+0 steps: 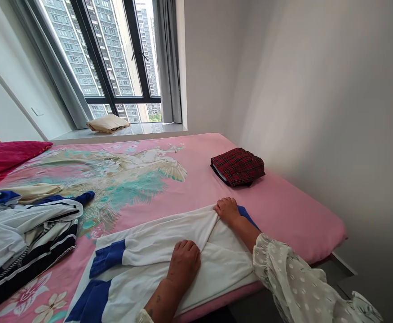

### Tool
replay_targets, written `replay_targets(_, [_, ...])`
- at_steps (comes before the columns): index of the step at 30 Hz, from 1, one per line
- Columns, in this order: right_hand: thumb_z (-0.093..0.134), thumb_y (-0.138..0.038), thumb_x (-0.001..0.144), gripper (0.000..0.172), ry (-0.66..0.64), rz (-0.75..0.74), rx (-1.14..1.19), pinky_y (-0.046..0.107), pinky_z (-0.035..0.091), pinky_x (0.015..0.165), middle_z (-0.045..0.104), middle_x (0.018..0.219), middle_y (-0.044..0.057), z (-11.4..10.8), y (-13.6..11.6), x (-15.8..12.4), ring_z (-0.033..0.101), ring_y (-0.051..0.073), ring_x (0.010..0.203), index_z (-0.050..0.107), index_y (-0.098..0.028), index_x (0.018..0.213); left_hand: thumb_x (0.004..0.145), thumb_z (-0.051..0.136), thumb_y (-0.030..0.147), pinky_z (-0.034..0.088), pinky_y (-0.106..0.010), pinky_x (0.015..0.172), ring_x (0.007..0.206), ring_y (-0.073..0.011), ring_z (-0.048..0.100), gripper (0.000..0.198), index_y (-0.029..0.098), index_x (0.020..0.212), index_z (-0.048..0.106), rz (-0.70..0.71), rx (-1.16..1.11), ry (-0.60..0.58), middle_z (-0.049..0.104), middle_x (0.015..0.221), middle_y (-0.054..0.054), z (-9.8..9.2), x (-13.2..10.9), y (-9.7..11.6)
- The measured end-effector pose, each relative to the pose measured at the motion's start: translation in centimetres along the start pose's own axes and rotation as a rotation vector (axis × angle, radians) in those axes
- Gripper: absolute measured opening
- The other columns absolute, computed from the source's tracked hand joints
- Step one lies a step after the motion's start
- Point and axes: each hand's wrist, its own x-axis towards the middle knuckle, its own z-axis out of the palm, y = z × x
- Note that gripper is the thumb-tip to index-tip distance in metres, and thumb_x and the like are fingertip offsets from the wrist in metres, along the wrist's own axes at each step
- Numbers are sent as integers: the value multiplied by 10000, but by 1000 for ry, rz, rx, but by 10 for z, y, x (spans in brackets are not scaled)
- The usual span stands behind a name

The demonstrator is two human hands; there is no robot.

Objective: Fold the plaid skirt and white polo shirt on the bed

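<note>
A white garment with wide blue bands [156,242] lies spread along the near edge of the bed, its two banded ends pointing left. My left hand [184,262] rests on its middle, fingers curled into the cloth beside a diagonal fold. At its far right edge my right hand [227,211] has its fingers closed on the white fabric. A bit of blue cloth [247,216] shows just beyond the right wrist. The fingertips of both hands are partly hidden.
Pink patterned bedding [196,188] covers the bed. A folded red plaid garment [238,166] sits near the wall. Piled clothes [31,229] lie at left, with a crimson cushion [11,159] behind. A beige bundle [108,123] rests on the windowsill [149,128].
</note>
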Motion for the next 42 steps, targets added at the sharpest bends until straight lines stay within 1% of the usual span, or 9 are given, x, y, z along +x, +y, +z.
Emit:
replay_targets(6, [261, -269, 957, 342, 97, -110, 124, 353, 273, 1004, 617, 1046, 91, -21, -54, -28, 504, 195, 1022, 585, -170, 1004, 867, 359, 121, 456, -349, 973, 1055, -172, 597, 332, 190, 1032, 639, -126, -143, 2, 680, 1087, -70, -13, -1, -38])
replay_targets(9, [293, -291, 956, 327, 41, -301, 195, 264, 277, 1031, 626, 1113, 43, -19, -96, -53, 506, 148, 1083, 593, -209, 1056, 853, 306, 114, 317, -422, 1110, 1252, -196, 485, 439, 181, 1167, 606, -222, -23, -151, 600, 1283, -75, -19, -4, -64])
replay_targets(12, [375, -385, 921, 436, -155, -365, 193, 361, 163, 1123, 493, 1369, 82, -3, -114, -75, 351, 206, 1311, 506, -175, 1279, 878, 369, 336, 91, -568, 1147, 1385, -275, 289, 506, 158, 1341, 469, -410, 141, -330, 400, 1461, -98, -31, -19, -87])
replay_targets(17, [316, -528, 900, 740, -368, -168, 81, 477, -21, 1142, 104, 1553, 121, 12, -108, -82, 44, 264, 1433, 188, -82, 1477, 838, 330, 596, -19, -641, 1099, 1435, -297, 108, 784, 128, 1458, 228, -620, 191, -540, 136, 1550, -105, -58, -48, -117])
replay_targets(23, [219, -402, 942, 590, -281, -259, 102, 457, -31, 1143, 203, 1537, 81, 1, -128, -70, 91, 204, 1430, 263, -125, 1462, 914, 244, 453, -59, -594, 1114, 1437, -237, 126, 576, 202, 1424, 333, -539, 206, -471, 189, 1548, -44, -64, -38, -129])
replay_targets(30, [305, -540, 898, 724, -312, -116, 86, 434, 3, 1147, 149, 1548, 93, 22, -120, -59, 90, 220, 1430, 229, -102, 1469, 842, 258, 629, 33, -634, 1100, 1438, -315, 38, 800, 154, 1477, 155, -802, 144, -518, 102, 1566, -77, -56, -51, -143])
replay_targets(34, [234, -425, 943, 577, -223, -104, 140, 437, 50, 1145, 268, 1517, 77, 14, -123, -55, 167, 196, 1415, 327, -139, 1435, 866, 310, 559, 29, -636, 1096, 1437, -315, 65, 685, 199, 1448, 279, -711, 181, -430, 161, 1559, -73, -64, -43, -138])
replay_targets(37, [233, -427, 949, 558, -207, -257, 143, 433, 15, 1146, 266, 1520, 61, 13, -121, -52, 138, 181, 1422, 325, -174, 1437, 888, 330, 497, -65, -587, 1114, 1442, -269, 71, 584, 263, 1423, 338, -534, 222, -340, 186, 1555, -28, -66, -40, -139])
replay_targets(42, [235, -602, 907, 719, -282, -149, 61, 461, -40, 1137, 161, 1549, 79, 31, -86, -45, 73, 209, 1432, 214, -164, 1477, 850, 283, 627, 5, -619, 1105, 1437, -281, 100, 730, 235, 1463, 226, -708, 147, -478, 172, 1558, -45, -54, -59, -159])
